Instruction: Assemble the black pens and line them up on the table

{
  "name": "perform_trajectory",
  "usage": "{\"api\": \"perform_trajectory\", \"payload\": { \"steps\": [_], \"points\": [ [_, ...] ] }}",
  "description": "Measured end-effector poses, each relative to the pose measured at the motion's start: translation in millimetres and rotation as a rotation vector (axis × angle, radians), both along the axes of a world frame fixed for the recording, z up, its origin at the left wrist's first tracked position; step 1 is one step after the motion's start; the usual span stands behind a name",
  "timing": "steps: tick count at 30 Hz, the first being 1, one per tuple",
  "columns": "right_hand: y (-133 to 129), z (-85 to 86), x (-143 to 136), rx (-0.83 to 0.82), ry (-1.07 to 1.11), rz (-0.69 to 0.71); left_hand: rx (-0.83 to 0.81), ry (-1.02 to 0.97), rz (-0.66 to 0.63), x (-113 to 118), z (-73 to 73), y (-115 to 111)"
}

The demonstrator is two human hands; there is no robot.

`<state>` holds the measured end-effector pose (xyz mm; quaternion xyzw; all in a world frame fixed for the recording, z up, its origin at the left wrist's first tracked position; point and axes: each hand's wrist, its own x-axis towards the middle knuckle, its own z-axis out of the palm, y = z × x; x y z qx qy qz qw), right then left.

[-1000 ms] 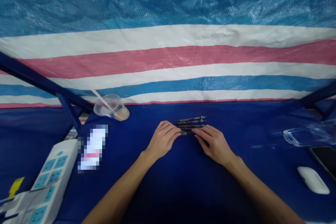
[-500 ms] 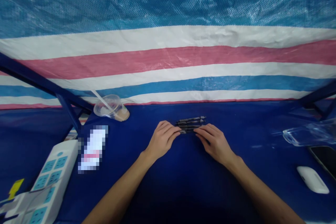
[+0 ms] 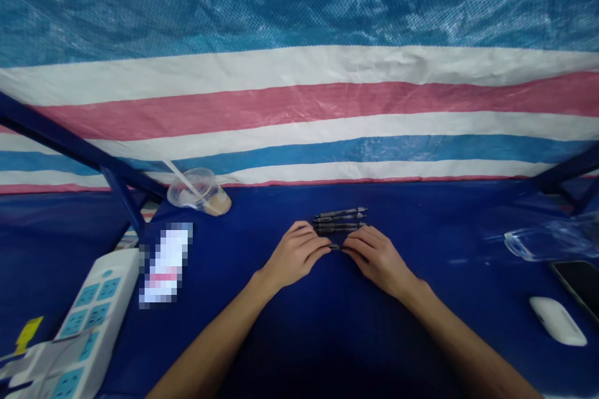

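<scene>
Both my hands are close together at the middle of the blue table. In the fingers of my left hand [image 3: 292,254] is a black pen [image 3: 334,247], mostly hidden by the hand, with a short dark end showing. My right hand [image 3: 377,257] is closed in a pinch around a dark end facing it, perhaps part of the same pen. I cannot tell whether the two ends are joined. Just beyond the fingertips lie several black pens [image 3: 340,213], side by side and roughly parallel to the table's far edge.
On the left are a plastic cup [image 3: 199,190] with a straw, a blurred-out bright rectangle [image 3: 167,262] and a white power strip [image 3: 88,312]. To the right are a clear bottle [image 3: 552,239], a phone [image 3: 580,283] and a white case [image 3: 558,320]. A striped sheet [image 3: 299,100] hangs behind.
Both hands have come slightly toward me, away from the row of pens, bringing the black pen along. The pens in the row and other objects have stayed put.
</scene>
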<state>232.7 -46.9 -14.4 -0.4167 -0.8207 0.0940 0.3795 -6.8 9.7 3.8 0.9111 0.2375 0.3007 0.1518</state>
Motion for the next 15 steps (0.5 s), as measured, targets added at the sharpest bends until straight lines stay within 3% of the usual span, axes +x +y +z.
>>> {"api": "perform_trajectory", "payload": {
  "steps": [8, 15],
  "points": [
    [-0.6, -1.6, 1.1, -0.014, -0.053, -0.015, 0.012, -0.03, -0.007, 0.0, -0.6, -1.3],
    [0.6, -1.5, 2.6, 0.016, -0.035, -0.07, -0.025, -0.017, 0.083, -3.5, 4.5, 1.4]
  ]
}}
